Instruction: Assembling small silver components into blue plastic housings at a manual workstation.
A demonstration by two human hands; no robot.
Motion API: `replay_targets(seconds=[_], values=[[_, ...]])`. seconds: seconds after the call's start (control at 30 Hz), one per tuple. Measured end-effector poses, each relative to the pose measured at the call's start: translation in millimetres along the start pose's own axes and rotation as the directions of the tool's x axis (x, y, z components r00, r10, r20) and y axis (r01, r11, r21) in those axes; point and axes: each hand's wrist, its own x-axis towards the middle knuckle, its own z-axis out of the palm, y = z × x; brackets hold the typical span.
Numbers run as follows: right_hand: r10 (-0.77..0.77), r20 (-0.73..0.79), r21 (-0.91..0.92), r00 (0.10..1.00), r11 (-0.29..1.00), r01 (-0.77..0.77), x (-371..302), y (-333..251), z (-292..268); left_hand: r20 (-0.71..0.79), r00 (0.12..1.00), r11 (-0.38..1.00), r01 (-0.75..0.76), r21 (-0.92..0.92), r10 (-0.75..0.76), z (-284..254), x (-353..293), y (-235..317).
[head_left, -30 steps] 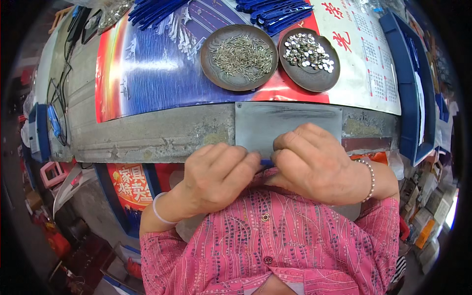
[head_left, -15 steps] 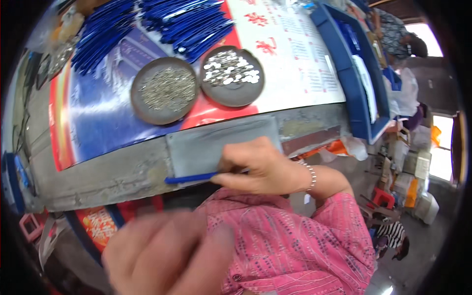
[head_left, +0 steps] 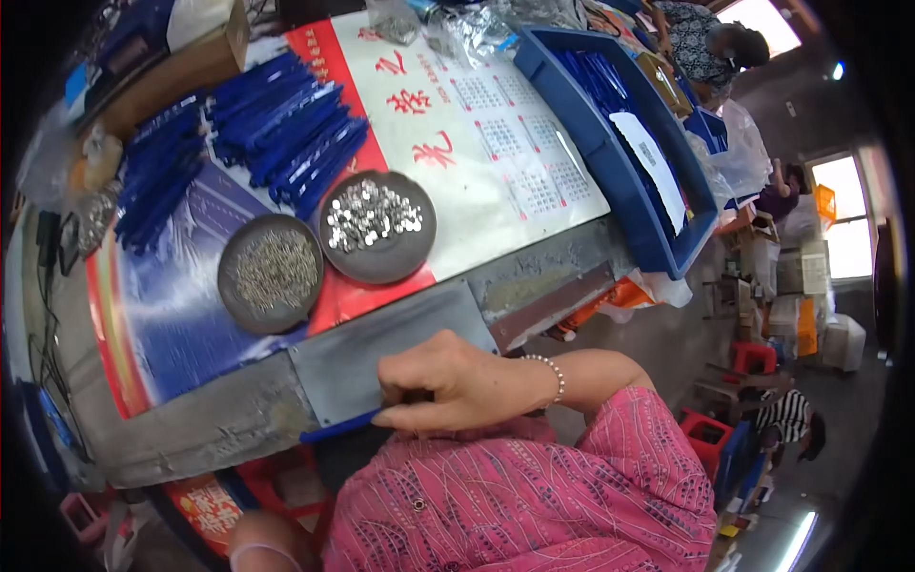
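My right hand [head_left: 448, 386] is closed in a pinch on one end of a slim blue stick [head_left: 334, 426] at the table's front edge. The stick's other end points left; its exact kind is unclear. Under the hand and beyond it lies a grey metal plate [head_left: 381, 357]. Two dark round dishes stand past the plate: one dish [head_left: 233, 310] holds many tiny metal pieces, and the other dish [head_left: 405, 257] holds shiny round metal discs. Low at the left shows a rounded bit of my left hand or wrist [head_left: 272, 529] beside a pale band; its fingers are hidden.
Piles of slim blue sticks [head_left: 286, 124] lie on a printed calendar sheet [head_left: 477, 181] behind the dishes. A blue crate [head_left: 686, 248] with more blue pieces and a white sheet stands at the right. A cardboard box [head_left: 176, 76] sits far left. Other people are in the background.
My left hand, blurred and large before, has dropped mostly out of the picture. My right hand keeps its pinch on the blue stick. The whole view has shifted and tilted.
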Motion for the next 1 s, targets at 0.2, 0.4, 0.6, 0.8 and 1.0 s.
replay_targets(seconds=[0.2,0.4,0.6,0.8,1.0], values=[[0.049,-0.018,-0.017,0.999,0.999,-0.05,-5.9,2.1,-15.5,0.683,0.487,0.83,0.432,0.354,-0.544,38.3,-31.8,-24.4],[0.305,0.067,0.389,0.95,0.869,-0.307,-2.6,-4.9,-23.9,0.616,0.509,0.753,0.617,0.227,-0.602,62.5,-89.0,-40.9],[0.199,-0.083,0.261,0.977,0.95,-0.171,-0.7,-1.7,-21.7,0.561,0.568,0.763,0.617,0.194,-0.602,70.1,-95.2,-52.3],[0.001,-0.134,-0.242,0.991,0.97,-0.033,5.2,8.2,-53.5,0.553,0.504,0.698,0.682,0.217,-0.664,62.1,-100.6,-55.0],[-0.143,-0.166,-0.755,0.976,0.655,-0.033,32.3,25.5,-68.4,0.503,0.191,0.278,0.955,0.103,-0.843,52.6,-110.1,-39.4]])
